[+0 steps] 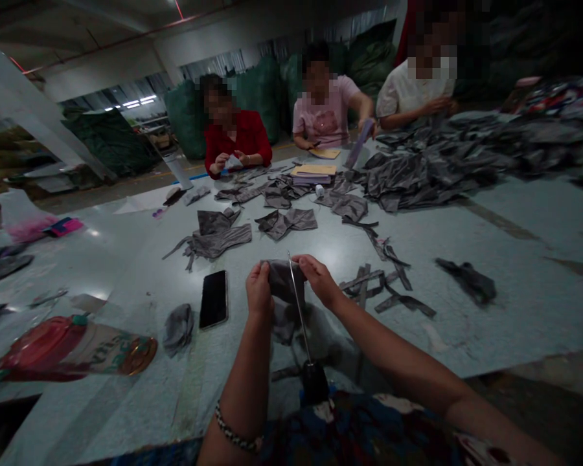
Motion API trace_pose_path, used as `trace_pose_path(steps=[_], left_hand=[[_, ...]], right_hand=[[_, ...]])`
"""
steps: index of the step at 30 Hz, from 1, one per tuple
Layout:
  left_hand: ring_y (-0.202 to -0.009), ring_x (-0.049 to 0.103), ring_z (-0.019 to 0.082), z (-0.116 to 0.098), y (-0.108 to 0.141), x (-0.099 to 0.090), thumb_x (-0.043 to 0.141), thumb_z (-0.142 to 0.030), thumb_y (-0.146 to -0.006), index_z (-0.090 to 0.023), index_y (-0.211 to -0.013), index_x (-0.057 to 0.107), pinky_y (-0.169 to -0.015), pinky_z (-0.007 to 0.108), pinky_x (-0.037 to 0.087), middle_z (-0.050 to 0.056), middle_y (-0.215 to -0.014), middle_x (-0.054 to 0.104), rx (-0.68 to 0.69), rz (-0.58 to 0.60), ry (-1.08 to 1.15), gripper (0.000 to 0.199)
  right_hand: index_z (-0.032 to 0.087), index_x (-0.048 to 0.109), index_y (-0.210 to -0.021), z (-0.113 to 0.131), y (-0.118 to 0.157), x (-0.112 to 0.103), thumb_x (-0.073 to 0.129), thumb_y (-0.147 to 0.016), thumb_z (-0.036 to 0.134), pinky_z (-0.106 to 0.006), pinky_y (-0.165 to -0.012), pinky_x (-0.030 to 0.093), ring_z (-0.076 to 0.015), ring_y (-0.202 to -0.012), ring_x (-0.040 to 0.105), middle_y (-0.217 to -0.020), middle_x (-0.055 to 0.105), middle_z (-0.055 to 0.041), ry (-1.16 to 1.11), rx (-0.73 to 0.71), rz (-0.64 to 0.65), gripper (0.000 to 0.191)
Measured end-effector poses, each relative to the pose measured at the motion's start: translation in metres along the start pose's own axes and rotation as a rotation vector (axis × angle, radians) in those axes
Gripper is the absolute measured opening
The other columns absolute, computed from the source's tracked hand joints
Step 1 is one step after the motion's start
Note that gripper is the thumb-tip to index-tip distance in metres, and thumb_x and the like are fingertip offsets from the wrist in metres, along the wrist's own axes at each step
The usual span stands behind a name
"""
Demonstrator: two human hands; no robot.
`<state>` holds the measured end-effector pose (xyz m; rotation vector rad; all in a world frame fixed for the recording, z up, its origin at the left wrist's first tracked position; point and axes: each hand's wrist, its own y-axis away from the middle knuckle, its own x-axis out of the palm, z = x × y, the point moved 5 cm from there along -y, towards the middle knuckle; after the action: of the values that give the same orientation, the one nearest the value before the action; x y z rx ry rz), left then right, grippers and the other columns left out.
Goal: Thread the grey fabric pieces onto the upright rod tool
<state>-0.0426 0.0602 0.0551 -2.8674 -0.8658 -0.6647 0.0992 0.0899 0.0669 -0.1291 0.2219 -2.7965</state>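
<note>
My left hand [259,289] and my right hand [319,279] both pinch the top edge of a grey fabric piece [282,281], which hangs down between them. A thin metal rod [297,304] with a black handle [313,382] stands upright just in front of the cloth, its tip level with my fingers. The rod's lower end rests near my lap, and I cannot tell if either hand touches it. A black smartphone [214,299] lies on the table left of my left hand, and a crumpled grey scrap [179,329] lies nearer the table edge.
Grey fabric strips [386,288] lie right of my hands, and a large grey heap [432,162] covers the far right of the pale table [490,323]. Several co-workers sit across it, handling fabric and paper. A red-capped plastic bottle [72,349] lies at left. Green sacks stand behind.
</note>
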Motion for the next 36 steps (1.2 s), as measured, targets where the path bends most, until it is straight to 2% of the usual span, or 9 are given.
trace_pose_path(steps=[5,12,16,19,21,23,27,31,36], left_hand=[[-0.057,0.052,0.008,-0.006,0.001,0.01,0.065,-0.03,-0.062,-0.013,-0.081,0.06,-0.057,0.02,0.041,-0.001,-0.068,0.059,0.053,0.042,-0.066,0.026],[-0.053,0.045,0.007,-0.011,0.009,0.015,0.06,-0.036,-0.068,-0.014,-0.072,0.054,-0.053,0.019,0.037,-0.003,-0.061,0.051,0.18,0.039,-0.297,0.023],[-0.052,0.041,0.008,-0.005,0.002,0.02,0.053,-0.036,-0.073,-0.016,-0.067,0.05,-0.051,0.019,0.033,-0.004,-0.057,0.046,0.199,0.15,-0.541,0.021],[-0.053,0.039,0.009,0.003,-0.002,0.02,0.049,-0.037,-0.075,-0.016,-0.062,0.047,-0.05,0.019,0.031,-0.004,-0.055,0.042,0.222,0.183,-0.681,0.025],[-0.052,0.038,0.009,0.011,-0.002,0.02,0.046,-0.041,-0.077,-0.016,-0.06,0.046,-0.049,0.019,0.03,-0.004,-0.054,0.041,0.166,0.204,-0.636,0.03],[-0.049,0.037,0.008,0.02,0.001,0.02,0.045,-0.045,-0.077,-0.016,-0.063,0.046,-0.048,0.019,0.03,-0.005,-0.054,0.041,0.043,0.24,-0.512,0.032],[-0.044,0.036,0.006,0.031,0.009,0.027,0.058,-0.044,-0.067,-0.016,-0.072,0.049,-0.043,0.018,0.028,-0.007,-0.052,0.043,-0.161,0.336,-0.299,0.03],[-0.042,0.037,0.004,0.025,0.013,0.027,0.063,-0.041,-0.063,-0.016,-0.075,0.05,-0.043,0.016,0.03,-0.007,-0.052,0.046,-0.176,0.312,-0.213,0.031],[-0.044,0.042,0.005,0.005,0.011,0.008,0.064,-0.043,-0.063,-0.016,-0.075,0.049,-0.044,0.016,0.034,-0.007,-0.056,0.049,-0.136,0.211,-0.185,0.033]], right_hand=[[0.016,0.056,-0.082,-0.017,-0.002,-0.009,0.047,-0.077,0.042,-0.022,-0.055,0.036,-0.0107,-0.06,0.044,-0.065,0.049,0.0017,0.082,0.005,-0.092,0.028],[0.017,0.05,-0.07,-0.015,-0.004,-0.019,0.04,-0.079,0.041,-0.021,-0.053,0.034,-0.0099,-0.057,0.04,-0.059,0.043,0.0038,0.121,0.016,-0.263,0.027],[0.017,0.049,-0.069,-0.01,-0.007,-0.027,0.039,-0.079,0.039,-0.021,-0.053,0.032,-0.0098,-0.057,0.039,-0.058,0.04,0.0045,0.227,-0.017,-0.264,0.027],[0.017,0.05,-0.068,-0.008,-0.008,-0.035,0.039,-0.078,0.038,-0.021,-0.054,0.031,-0.0099,-0.058,0.04,-0.058,0.041,0.0043,0.312,-0.04,-0.226,0.026],[0.016,0.051,-0.068,-0.01,-0.006,-0.04,0.04,-0.077,0.038,-0.021,-0.055,0.032,-0.0099,-0.059,0.041,-0.059,0.044,0.0038,0.321,-0.038,-0.201,0.026],[0.016,0.053,-0.069,-0.016,-0.003,-0.045,0.041,-0.076,0.039,-0.021,-0.052,0.032,-0.0096,-0.057,0.041,-0.059,0.045,0.0039,0.28,0.008,-0.186,0.026],[0.016,0.054,-0.073,-0.026,0.006,-0.054,0.044,-0.074,0.039,-0.02,-0.044,0.03,-0.0081,-0.046,0.037,-0.053,0.042,0.0057,0.143,0.173,-0.202,0.025],[0.018,0.053,-0.09,-0.021,0.01,-0.064,0.043,-0.076,0.035,-0.018,-0.039,0.032,-0.0074,-0.045,0.044,-0.06,0.049,0.0047,0.068,0.282,-0.168,0.024],[0.018,0.054,-0.097,-0.01,0.02,-0.095,0.045,-0.076,0.031,-0.016,-0.044,0.038,-0.0072,-0.055,0.052,-0.073,0.057,0.0,0.136,0.253,-0.243,0.026]])
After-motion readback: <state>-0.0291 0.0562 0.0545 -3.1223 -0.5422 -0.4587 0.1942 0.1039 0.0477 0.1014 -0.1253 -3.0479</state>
